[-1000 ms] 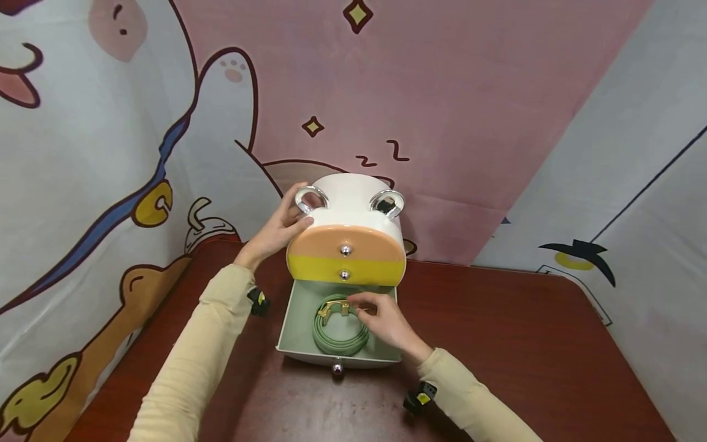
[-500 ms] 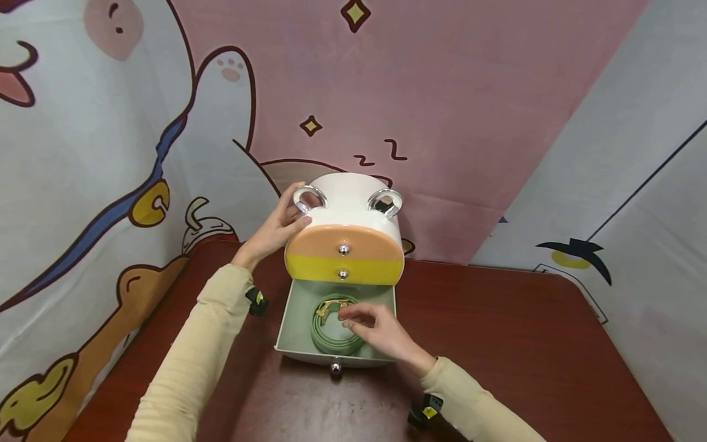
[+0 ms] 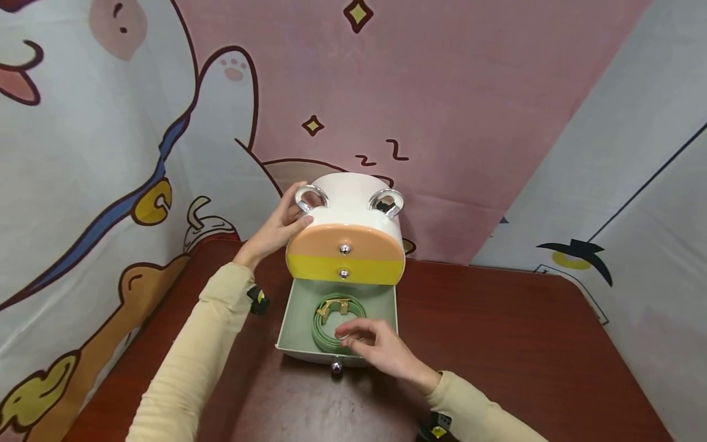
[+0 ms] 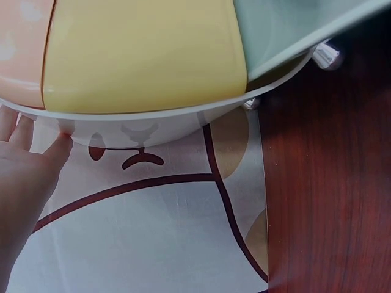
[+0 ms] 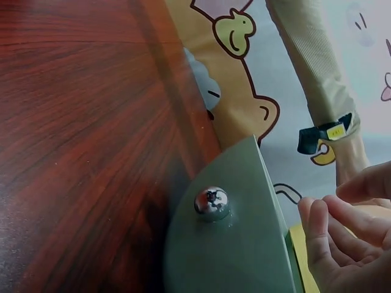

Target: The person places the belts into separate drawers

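Observation:
A small white chest of drawers (image 3: 353, 199) with two silver rings on top stands at mid-table. Its lowest drawer, pale green (image 3: 298, 316), is pulled out. Inside lies a coiled green belt (image 3: 320, 334) with a gold buckle (image 3: 331, 304) at the coil's back. My left hand (image 3: 276, 227) rests against the chest's upper left side, fingers spread; the left wrist view shows its fingertips touching the white shell. Over the drawer's front right hovers my right hand (image 3: 381, 350), fingers loosely bent and nothing between them. It covers part of the coil and the front rim.
The orange drawer front (image 3: 317, 242) and yellow drawer front (image 3: 315, 269) above are closed. A silver knob (image 5: 211, 203) sticks out from the green drawer's front. Behind the reddish-brown table (image 3: 497, 344) hangs a printed cloth (image 3: 442, 123), close to the chest.
My right hand has moved back from the buckle toward the drawer's front edge, leaving the belt lying in the drawer. The left hand stays on the chest.

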`<state>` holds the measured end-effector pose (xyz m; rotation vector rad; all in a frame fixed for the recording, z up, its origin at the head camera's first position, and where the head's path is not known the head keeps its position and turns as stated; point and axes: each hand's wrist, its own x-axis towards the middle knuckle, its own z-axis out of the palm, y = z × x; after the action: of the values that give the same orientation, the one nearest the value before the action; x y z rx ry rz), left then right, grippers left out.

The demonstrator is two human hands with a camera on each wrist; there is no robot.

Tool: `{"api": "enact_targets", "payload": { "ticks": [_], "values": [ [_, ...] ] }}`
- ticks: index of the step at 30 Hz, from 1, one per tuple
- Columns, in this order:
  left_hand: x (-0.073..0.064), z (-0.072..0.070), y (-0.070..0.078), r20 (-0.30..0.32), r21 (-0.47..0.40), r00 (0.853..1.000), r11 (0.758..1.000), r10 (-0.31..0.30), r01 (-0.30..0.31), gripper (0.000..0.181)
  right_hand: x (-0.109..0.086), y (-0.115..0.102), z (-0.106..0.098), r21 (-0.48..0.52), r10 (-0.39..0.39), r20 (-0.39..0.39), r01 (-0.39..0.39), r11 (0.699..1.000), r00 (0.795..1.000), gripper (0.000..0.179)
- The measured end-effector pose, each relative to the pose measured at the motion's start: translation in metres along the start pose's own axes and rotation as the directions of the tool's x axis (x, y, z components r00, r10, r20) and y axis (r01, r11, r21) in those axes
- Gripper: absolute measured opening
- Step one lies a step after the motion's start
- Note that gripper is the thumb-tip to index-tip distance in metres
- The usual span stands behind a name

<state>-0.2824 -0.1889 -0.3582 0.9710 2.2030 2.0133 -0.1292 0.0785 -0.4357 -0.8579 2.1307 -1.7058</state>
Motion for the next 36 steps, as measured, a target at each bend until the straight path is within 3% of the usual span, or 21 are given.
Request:
{"api": "enact_targets", "payload": {
  "ticks": [23,29,36],
  "values": [
    [0.001,0.0,-0.002,0.006,-0.029,1.0,1.0,0.008,-0.007,0.07,-0.02,0.006,0.013,0.049,0.036,0.143,-0.043,0.998,0.989,0.024],
    [0.0,0.0,-0.001,0.006,-0.035,1.0,0.999,0.006,-0.005,0.07,-0.025,0.009,0.018,0.045,0.087,0.156,-0.095,0.994,0.984,0.026],
    [0.0,0.0,0.0,0.006,-0.029,1.0,1.0,0.013,-0.012,0.07,-0.031,0.015,0.023,0.046,0.081,0.165,-0.09,0.995,0.983,0.027]
  ]
}}
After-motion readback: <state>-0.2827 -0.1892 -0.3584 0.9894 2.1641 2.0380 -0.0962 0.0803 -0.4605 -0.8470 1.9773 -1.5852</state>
